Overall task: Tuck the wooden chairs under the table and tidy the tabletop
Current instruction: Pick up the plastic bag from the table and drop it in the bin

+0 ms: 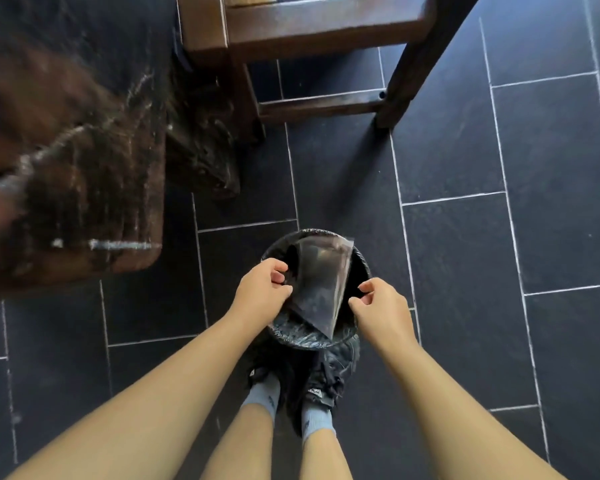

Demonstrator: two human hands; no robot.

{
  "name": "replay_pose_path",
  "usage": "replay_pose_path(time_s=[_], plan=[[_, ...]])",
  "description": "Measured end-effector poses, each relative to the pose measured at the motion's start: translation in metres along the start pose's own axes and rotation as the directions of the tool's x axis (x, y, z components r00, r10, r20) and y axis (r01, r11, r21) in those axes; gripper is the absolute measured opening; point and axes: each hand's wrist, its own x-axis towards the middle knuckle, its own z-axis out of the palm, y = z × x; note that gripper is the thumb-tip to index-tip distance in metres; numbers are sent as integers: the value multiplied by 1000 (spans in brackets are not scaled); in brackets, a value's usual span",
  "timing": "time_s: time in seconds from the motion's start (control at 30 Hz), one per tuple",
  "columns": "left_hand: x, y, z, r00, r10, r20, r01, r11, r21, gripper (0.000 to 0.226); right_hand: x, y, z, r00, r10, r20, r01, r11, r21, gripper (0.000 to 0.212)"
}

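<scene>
A small round black bin [293, 336] with a black liner stands on the floor just in front of my feet. A clear, flat plastic bag [321, 285] sits slanted in its mouth, its lower corner resting on the near rim. My left hand [262, 289] is at the bag's left edge, with thumb and curled fingers pinching it. My right hand [378, 306] hovers just right of the bag, fingers curled and a little apart, holding nothing. A corner of the dark wooden table [84, 168] is blurred at the left. A wooden chair [326, 26] stands at the top.
The floor is dark slate tile [499, 168] with pale grout lines. The chair's legs and lower rail [321, 107] stand a short way beyond the bin. My black shoes [321, 379] are right behind the bin.
</scene>
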Motion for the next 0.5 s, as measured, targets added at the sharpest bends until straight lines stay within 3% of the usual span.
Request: replay_pose_path(time_s=[0.5], plan=[[-187, 181, -141, 967, 250, 44, -253, 936, 246, 36, -180, -139, -180, 966, -253, 59, 259, 955, -145, 24]])
